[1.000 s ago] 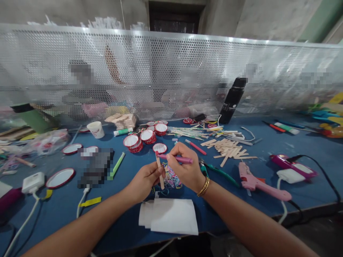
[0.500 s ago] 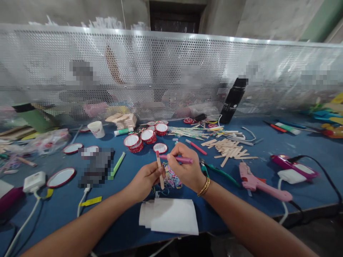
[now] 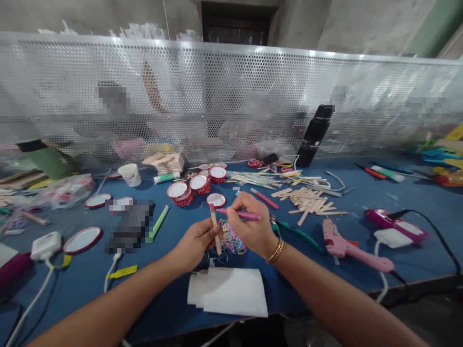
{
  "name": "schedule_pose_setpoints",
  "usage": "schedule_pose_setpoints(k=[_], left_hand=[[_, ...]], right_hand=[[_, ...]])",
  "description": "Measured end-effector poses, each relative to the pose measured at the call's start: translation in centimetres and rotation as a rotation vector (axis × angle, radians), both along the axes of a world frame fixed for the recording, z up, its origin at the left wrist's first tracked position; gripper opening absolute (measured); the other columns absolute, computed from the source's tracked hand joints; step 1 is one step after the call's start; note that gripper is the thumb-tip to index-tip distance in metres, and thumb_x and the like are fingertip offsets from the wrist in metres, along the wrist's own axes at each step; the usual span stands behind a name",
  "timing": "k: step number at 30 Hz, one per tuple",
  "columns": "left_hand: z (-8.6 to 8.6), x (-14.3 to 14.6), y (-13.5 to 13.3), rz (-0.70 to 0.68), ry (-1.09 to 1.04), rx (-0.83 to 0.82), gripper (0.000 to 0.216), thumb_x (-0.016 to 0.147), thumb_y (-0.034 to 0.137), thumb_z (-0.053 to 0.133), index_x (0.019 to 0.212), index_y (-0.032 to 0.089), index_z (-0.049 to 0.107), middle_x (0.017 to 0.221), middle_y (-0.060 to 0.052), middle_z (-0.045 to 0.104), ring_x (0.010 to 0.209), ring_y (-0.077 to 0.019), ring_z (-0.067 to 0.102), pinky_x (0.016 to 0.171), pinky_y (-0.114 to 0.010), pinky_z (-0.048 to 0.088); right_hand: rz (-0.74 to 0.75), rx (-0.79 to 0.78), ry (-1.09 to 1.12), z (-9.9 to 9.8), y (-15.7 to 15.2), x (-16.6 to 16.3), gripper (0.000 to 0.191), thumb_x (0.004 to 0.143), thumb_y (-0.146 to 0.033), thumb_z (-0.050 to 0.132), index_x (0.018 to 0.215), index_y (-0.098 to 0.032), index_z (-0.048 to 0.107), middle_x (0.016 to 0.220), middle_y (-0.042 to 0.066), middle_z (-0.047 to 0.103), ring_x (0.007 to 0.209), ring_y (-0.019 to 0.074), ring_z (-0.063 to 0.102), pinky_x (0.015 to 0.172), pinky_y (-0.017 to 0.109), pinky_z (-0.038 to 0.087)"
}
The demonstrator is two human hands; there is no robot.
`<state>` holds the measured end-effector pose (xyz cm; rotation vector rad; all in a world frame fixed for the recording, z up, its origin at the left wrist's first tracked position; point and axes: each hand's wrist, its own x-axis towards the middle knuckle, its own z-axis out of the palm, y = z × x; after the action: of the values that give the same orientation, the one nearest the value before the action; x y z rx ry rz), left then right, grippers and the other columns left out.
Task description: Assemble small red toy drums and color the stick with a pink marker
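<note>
Between the thumb and fingers of my left hand, a wooden craft stick is held nearly upright, its top end coloured red. My right hand grips a pink marker like a pen. The marker's tip points left at the stick's coloured end; whether it touches I cannot tell. Behind and below the hands lies a heap of colourful loops, partly hidden by them. Folded white paper rests on the blue table just in front of me.
Loose craft sticks and a pink glue gun lie right, near green-handled pliers. Red-rimmed round lids stand behind my hands. A paper cup and dark phone are left. A perforated metal screen closes the back.
Both hands keep nearly the same place and grip. The marker's tip has shifted very slightly against the stick's top end.
</note>
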<state>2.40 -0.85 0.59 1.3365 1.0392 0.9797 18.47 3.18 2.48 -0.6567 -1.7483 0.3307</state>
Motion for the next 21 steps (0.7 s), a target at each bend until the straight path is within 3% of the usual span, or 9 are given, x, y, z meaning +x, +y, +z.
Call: schedule_pose_setpoints(k=[21], left_hand=[[-0.56,-0.25,0.22,0.008,-0.024,0.007,0.045,0.078,0.061,0.064,0.073,0.017,0.052,0.061,0.006,0.038,0.052,-0.0085,0.030,0.052,-0.025,0.021]], right_hand=[[0.036,0.015,0.018,-0.01,-0.29,-0.09,0.019,0.081,-0.018,0.054,0.064,-0.022,0.046,0.062,-0.003,0.050,0.061,0.0137,0.048,0.060,0.028,0.039]])
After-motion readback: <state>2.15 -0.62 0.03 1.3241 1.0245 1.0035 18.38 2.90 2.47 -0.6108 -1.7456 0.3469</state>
